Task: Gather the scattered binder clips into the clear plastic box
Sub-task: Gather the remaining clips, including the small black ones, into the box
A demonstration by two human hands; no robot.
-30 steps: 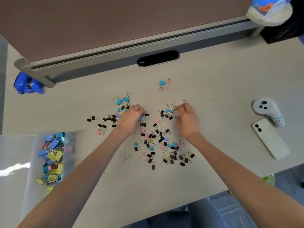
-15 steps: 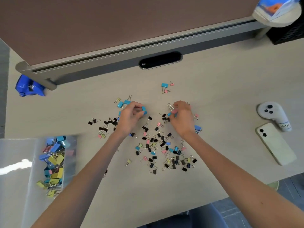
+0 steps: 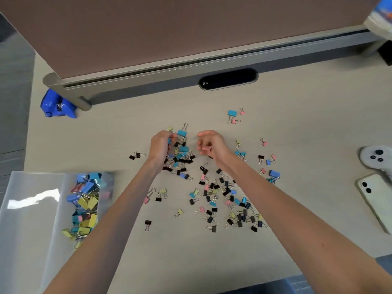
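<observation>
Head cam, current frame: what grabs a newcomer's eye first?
The scatter of small binder clips strewn across the middle of the desk, with the left hand and right hand curled over its far edge. Next, the clear plastic box at lower left, already holding bigger blue and yellow clips. A phone lies at the right edge.

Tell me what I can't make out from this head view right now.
- Left hand: palm faces away, so clips held are uncountable.
- Right hand: curled fingers hide most of its grip; one pink clip shows.
- Box: cut off by left edge.
- Phone: cut off by right edge.
</observation>
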